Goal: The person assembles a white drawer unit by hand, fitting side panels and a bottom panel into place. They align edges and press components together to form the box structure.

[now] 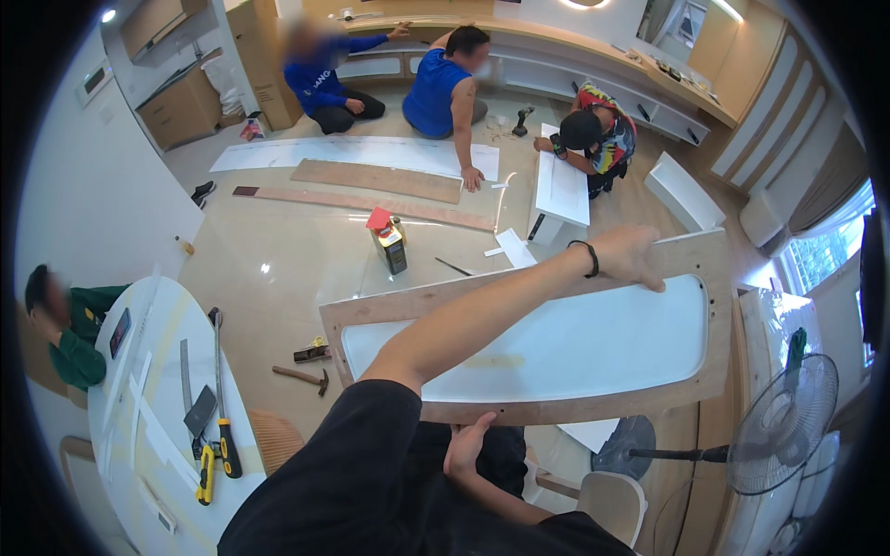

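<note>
A long wooden-framed panel with a white, round-cornered recessed middle is held up in front of me, tilted. My left arm reaches across it to the right. My left hand, with a black band at the wrist, grips the far edge near the right end, thumb on the frame and fingers partly hidden behind. From below, my right hand holds the near edge, thumb against the frame; its other fingers are mostly out of sight. Small dark holes show along the frame.
A white table at left bears a yellow-handled tool, a screwdriver and white strips. A hammer, a bottle and boards lie or stand on the floor. Several people work nearby; a fan stands right.
</note>
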{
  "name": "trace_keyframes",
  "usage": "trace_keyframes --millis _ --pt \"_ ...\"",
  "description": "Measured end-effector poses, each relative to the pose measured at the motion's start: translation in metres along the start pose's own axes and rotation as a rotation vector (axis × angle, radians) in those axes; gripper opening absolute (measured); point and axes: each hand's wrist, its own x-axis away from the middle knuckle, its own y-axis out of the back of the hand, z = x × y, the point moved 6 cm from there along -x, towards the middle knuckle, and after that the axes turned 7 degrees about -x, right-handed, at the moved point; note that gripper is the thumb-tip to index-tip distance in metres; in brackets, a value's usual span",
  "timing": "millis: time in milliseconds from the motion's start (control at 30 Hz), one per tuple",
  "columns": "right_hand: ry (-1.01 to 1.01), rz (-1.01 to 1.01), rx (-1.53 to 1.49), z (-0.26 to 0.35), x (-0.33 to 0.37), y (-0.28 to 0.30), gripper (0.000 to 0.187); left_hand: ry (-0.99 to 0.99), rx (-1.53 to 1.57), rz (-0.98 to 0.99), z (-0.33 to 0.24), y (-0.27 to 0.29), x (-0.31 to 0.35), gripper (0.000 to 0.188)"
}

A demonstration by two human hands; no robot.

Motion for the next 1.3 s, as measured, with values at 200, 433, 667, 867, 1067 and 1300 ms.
trace_keyframes --millis 200,433,667,867,1067,1300 --pt "-0.363 0.125 0.158 -0.002 0.007 0.004 0.071 0.022 0.115 0.029 0.007 0.0 0.022 0.07" --pt "-0.871 0.135 0.278 0.014 0.021 0.028 0.068 -0.003 0.06 0.015 0.003 -0.04 0.033 0.064" --pt "-0.274 1.149 1.422 0.188 0.034 -0.058 0.054 0.003 0.022 -0.009 0.008 -0.073 0.034 0.059" --pt "1.277 -0.396 1.323 0.446 -0.047 -0.065 0.056 0.009 -0.04 -0.046 0.0 -0.115 0.035 0.059" --pt "0.578 -0.486 1.457 0.445 -0.133 0.007 0.062 0.036 -0.068 0.024 -0.011 -0.158 0.043 0.062" --pt "0.902 -0.693 1.353 0.438 -0.131 0.042 0.055 -0.048 -0.196 -0.597 -0.012 -0.075 0.132 0.074"
